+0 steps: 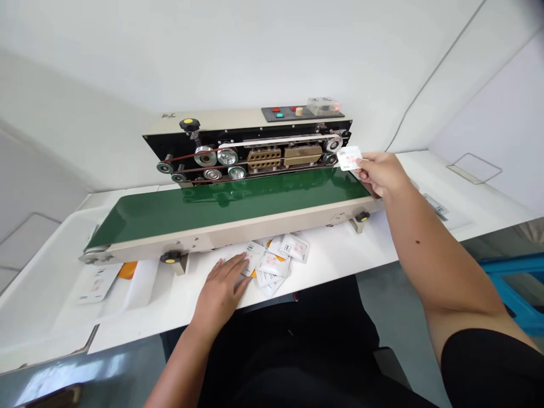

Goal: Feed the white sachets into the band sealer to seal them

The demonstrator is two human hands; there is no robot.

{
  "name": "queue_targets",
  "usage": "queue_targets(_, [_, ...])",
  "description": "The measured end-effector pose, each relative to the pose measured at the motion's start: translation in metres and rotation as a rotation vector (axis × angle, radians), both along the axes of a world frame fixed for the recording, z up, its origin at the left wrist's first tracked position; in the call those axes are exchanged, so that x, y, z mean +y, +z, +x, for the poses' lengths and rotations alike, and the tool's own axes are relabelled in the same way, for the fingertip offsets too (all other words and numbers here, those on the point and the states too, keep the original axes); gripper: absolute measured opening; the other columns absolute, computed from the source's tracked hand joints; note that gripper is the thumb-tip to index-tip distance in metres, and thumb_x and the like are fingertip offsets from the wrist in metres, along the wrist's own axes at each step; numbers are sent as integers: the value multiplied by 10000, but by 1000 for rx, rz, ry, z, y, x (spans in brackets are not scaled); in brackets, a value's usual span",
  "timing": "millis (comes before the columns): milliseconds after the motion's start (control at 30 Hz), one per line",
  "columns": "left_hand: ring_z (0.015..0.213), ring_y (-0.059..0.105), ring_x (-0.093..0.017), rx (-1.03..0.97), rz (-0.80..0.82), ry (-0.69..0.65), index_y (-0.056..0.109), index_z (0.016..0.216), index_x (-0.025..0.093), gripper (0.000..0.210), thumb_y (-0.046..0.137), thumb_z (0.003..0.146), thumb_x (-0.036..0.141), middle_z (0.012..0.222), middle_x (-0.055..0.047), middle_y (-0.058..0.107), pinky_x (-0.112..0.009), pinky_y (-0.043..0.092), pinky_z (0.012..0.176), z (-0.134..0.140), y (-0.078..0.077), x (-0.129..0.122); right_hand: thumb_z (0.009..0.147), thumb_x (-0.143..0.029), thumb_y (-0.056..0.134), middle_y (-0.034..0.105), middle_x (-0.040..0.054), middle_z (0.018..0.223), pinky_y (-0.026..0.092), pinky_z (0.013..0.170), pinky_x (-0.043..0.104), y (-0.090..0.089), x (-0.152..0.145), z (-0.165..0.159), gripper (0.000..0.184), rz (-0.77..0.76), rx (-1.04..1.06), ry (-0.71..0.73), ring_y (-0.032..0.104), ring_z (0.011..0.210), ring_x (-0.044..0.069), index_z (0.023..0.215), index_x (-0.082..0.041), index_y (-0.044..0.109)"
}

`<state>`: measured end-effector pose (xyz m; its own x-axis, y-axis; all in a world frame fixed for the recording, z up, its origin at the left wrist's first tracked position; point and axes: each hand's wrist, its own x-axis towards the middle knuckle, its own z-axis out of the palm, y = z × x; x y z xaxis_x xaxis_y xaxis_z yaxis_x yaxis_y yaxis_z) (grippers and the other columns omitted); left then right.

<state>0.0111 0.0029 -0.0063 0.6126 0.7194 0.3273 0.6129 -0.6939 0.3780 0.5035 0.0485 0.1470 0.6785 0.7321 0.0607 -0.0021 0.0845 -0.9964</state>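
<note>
Between the thumb and fingers of my right hand is a small white printed sachet, held upright beside the rollers at the right end of a band sealing machine. Below it runs the machine's green conveyor belt. My left hand lies on the white table with its fingers stretched out, the fingertips touching the edge of a loose pile of similar sachets. Bits of orange show among the pile. Part of the pile sits under the conveyor's front edge.
A white tray under the belt's left end holds a sachet and something orange. More packets lie at the right of the table. Black knobs stick out from the conveyor's front. A blue stool stands at the lower right.
</note>
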Motion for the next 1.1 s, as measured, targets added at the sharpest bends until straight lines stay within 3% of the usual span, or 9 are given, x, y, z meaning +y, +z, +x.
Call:
queue_targets(133, [1348, 666, -355, -13, 73, -37, 692, 1426, 287, 398, 607, 1059, 415, 1432, -108, 720, -622, 488, 1178, 4, 4, 0, 825, -153, 810, 618, 21, 651, 347, 388, 185, 7, 19, -6, 163, -164, -64, 50, 440, 465, 72, 974, -100, 776])
queue_targets(267, [1126, 740, -297, -43, 165, -92, 769, 1292, 284, 290, 585, 1069, 262, 1285, -84, 790, -510, 582, 1023, -6, 8, 2, 893, -233, 747, 680, 43, 951, 547, 634, 262, -3, -8, -34, 223, 108, -466, -271, 570, 679, 111, 1106, -186, 792])
queue_targets(367, [913, 724, -243, -129, 264, -46, 795, 1221, 259, 259, 608, 1051, 198, 1060, -87, 810, -390, 589, 832, -17, 13, -1, 924, -240, 694, 665, 45, 1005, 571, 768, 308, -31, -52, -73, 245, 275, -700, -355, 605, 808, 149, 1148, -214, 790])
queue_targets(500, [713, 658, -174, -309, 277, 172, 804, 1091, 213, 168, 648, 1032, 197, 799, -41, 743, -304, 533, 721, -17, 24, -12, 968, -268, 668, 662, 36, 912, 539, 725, 330, -75, -105, -132, 207, 252, -720, -96, 596, 770, 166, 1129, -235, 795])
queue_targets(633, [716, 687, -161, -631, -129, 410, 730, 904, 198, 231, 644, 1051, 355, 759, -20, 725, -267, 534, 689, 11, 34, -27, 999, -349, 661, 741, 66, 1021, 558, 695, 329, -96, -126, -181, 267, 35, -532, 385, 664, 857, 203, 1221, -266, 785])
queue_targets(733, [640, 672, -153, -890, -503, 288, 635, 881, 198, 310, 616, 1061, 450, 714, -8, 712, -279, 568, 673, 40, 37, -39, 986, -423, 699, 762, 93, 1215, 617, 755, 344, -99, -127, -210, 437, -87, -306, 733, 715, 1014, 238, 1396, -271, 711])
queue_targets(833, [668, 711, -170, -832, -649, 111, 602, 907, 203, 305, 571, 1081, 452, 770, -34, 753, -306, 599, 691, 60, 40, -45, 971, -452, 724, 775, 103, 1205, 646, 851, 383, -96, -124, -221, 405, -78, -137, 848, 743, 1027, 240, 1318, -246, 755])
queue_targets(933, [967, 773, -248, -516, -456, -30, 663, 1091, 213, 197, 625, 1047, 401, 1045, -93, 803, -408, 629, 886, 64, 38, -40, 931, -464, 766, 797, 95, 1044, 644, 705, 346, -82, -116, -197, 347, -30, -146, 672, 735, 796, 197, 1172, -218, 802])
queue_targets(1100, [1489, 527, -380, -16, -31, -102, 537, 1528, 214, 580, 701, 991, 360, 1586, -155, 584, -638, 402, 1243, 56, 15, -18, 886, -386, 802, 769, 57, 874, 475, 443, 247, -31, -76, -86, 450, 60, -320, -6, 582, 536, 120, 1303, -220, 760])
